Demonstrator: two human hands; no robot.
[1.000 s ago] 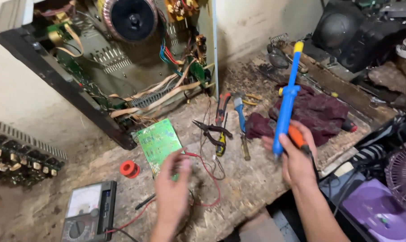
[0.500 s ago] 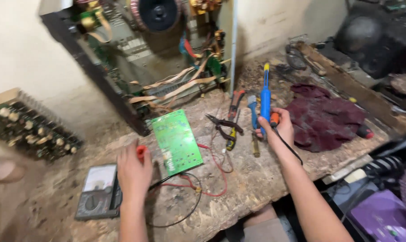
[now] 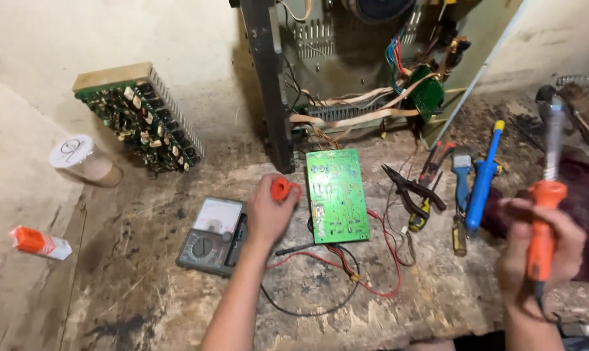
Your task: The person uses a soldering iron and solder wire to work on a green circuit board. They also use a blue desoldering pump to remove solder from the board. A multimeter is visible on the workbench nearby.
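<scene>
The left hand (image 3: pixel 268 214) is closed around a small red spool (image 3: pixel 280 188), held just at the nine o'clock side of the green circuit board (image 3: pixel 337 195), which lies flat on the workbench (image 3: pixel 145 286). The right hand (image 3: pixel 541 250) grips an orange-handled soldering iron (image 3: pixel 545 214), tip upright, well off at the board's three o'clock. Tools are in hand, but the iron has not yet met the board; any soldering looks still undone.

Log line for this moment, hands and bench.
left hand: holds red spool | right hand: grips orange-handled soldering iron | green circuit board: flat on bench
</scene>
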